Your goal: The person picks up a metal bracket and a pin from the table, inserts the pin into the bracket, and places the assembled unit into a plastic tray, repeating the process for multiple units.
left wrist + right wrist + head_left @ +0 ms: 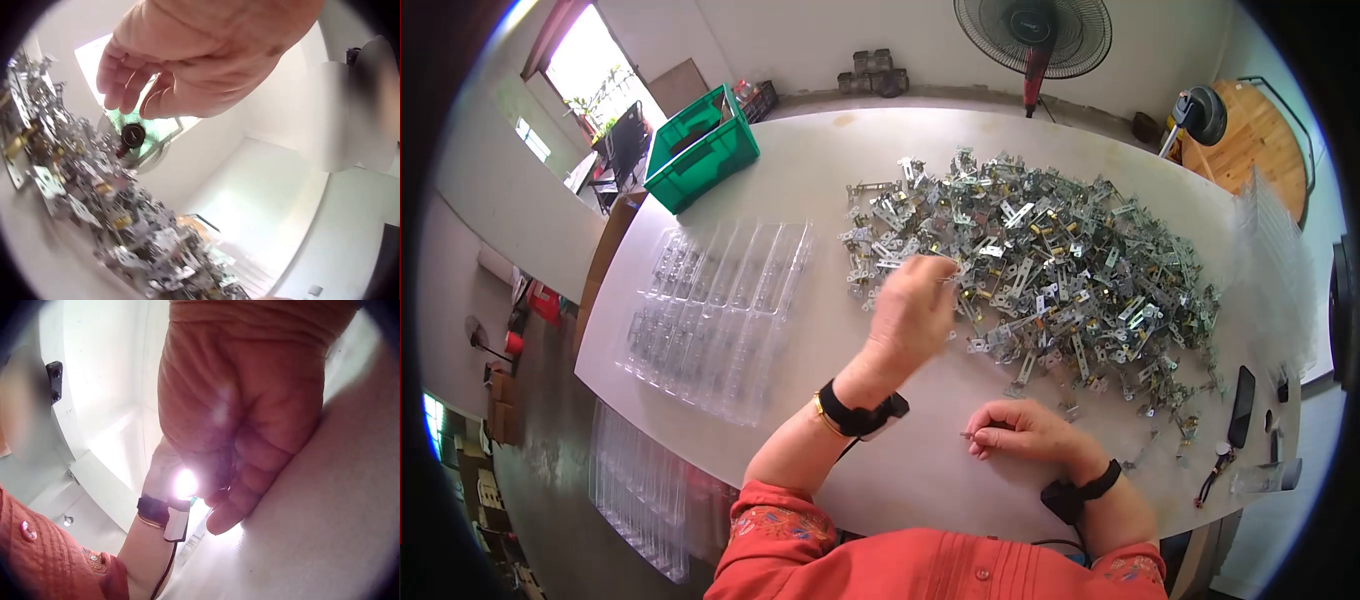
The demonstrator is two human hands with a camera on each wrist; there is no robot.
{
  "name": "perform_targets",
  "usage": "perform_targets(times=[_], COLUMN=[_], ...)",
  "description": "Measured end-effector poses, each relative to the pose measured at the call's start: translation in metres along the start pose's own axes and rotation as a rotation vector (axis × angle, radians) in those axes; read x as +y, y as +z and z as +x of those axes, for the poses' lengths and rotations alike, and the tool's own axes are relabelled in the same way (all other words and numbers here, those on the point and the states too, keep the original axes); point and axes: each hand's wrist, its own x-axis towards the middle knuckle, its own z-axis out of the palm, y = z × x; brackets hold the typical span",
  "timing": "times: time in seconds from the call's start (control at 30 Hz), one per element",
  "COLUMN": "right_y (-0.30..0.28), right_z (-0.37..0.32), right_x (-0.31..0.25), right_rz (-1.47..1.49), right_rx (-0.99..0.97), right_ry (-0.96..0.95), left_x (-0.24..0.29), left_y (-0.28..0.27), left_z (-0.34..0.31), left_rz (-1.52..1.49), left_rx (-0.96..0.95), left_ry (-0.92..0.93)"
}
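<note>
A green crate sits at the ten o'clock corner of the white table. Toward nine o'clock a clear plastic tray lies flat with its long compartments running from six to twelve.

The left hand hovers at the nine o'clock edge of the pile of metal parts, with its fingertips toward one o'clock. It is blurred in the head view. The left wrist view shows its fingers loosely curled above the pile, and I cannot tell whether they pinch anything.

The pile spreads from the table's centre out to three o'clock as a loose tangle of plated brackets lying every way.

At six o'clock of the pile, near the table's front edge, the right hand rests on the surface with its fingers curled in. It pinches a small metal part between thumb and fingertips. The part's long axis lies roughly across the table, and its free end points toward nine o'clock, just clear of the surface. The right wrist view shows only the closed fist on the table, with the part hidden by glare.

A dark phone lies at the four o'clock corner.
</note>
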Motion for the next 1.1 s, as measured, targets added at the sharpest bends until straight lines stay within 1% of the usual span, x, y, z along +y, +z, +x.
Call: perform_targets(times=[0.07, 0.1, 0.13, 0.2, 0.23, 0.3, 0.43, 0.5, 0.53, 0.6, 0.63, 0.7, 0.8, 0.87, 0.93, 1.0, 1.1], right_y=[0.0, 0.0, -0.001, 0.0, 0.001, 0.003, 0.003, 0.002, 0.002, 0.003, 0.004, 0.004, 0.004, 0.003, 0.004, 0.004, 0.003], right_z=[0.0, -0.001, 0.0, 0.0, -0.001, -0.001, -0.001, -0.001, -0.001, -0.001, -0.001, -0.002, -0.002, -0.002, -0.002, -0.002, -0.003], right_x=[0.001, 0.0, -0.001, -0.005, -0.008, -0.012, -0.013, -0.012, -0.011, -0.011, -0.012, -0.011, -0.012, -0.016, -0.015, -0.014, -0.012], right_rz=[0.018, 0.017, -0.003, -0.025, -0.025, -0.03, -0.089, -0.098, -0.081, -0.064, -0.052, -0.037, -0.048, -0.075, -0.08, -0.084, -0.092], right_rx=[-0.017, -0.016, -0.014, -0.012, -0.003, 0.009, 0.024, 0.029, 0.025, 0.023, 0.029, 0.038, 0.043, 0.02, 0.029, 0.039, 0.03], right_ry=[-0.009, -0.008, 0.009, 0.026, 0.034, 0.042, 0.04, 0.039, 0.038, 0.036, 0.042, 0.048, 0.048, 0.072, 0.055, 0.038, 0.033], left_x=[-0.027, -0.041, -0.052, -0.071, -0.079, -0.094, -0.119, -0.126, -0.13, -0.128, -0.13, -0.134, -0.125, -0.11, -0.105, -0.104, -0.087], left_y=[-0.006, -0.012, -0.016, -0.021, -0.022, -0.022, -0.017, -0.015, -0.014, -0.017, -0.017, -0.018, -0.022, -0.026, -0.026, -0.027, -0.032], left_z=[0.01, 0.014, 0.017, 0.022, 0.023, 0.025, 0.028, 0.03, 0.03, 0.031, 0.03, 0.03, 0.029, 0.03, 0.03, 0.031, 0.031], left_rz=[0.016, 0.07, 0.069, 0.183, 0.181, 0.31, 0.389, 0.283, 0.281, 0.207, 0.207, 0.09, 0.111, 0.074, 0.035, 0.086, 0.027], left_rx=[0.148, 0.17, 0.174, 0.239, 0.242, 0.275, 0.26, 0.172, 0.171, 0.1, 0.098, 0.155, 0.172, 0.163, 0.154, 0.22, 0.238], left_ry=[-0.058, -0.109, -0.11, -0.238, -0.238, -0.242, -0.279, -0.342, -0.34, -0.378, -0.377, -0.328, -0.273, -0.303, -0.33, -0.191, -0.193])
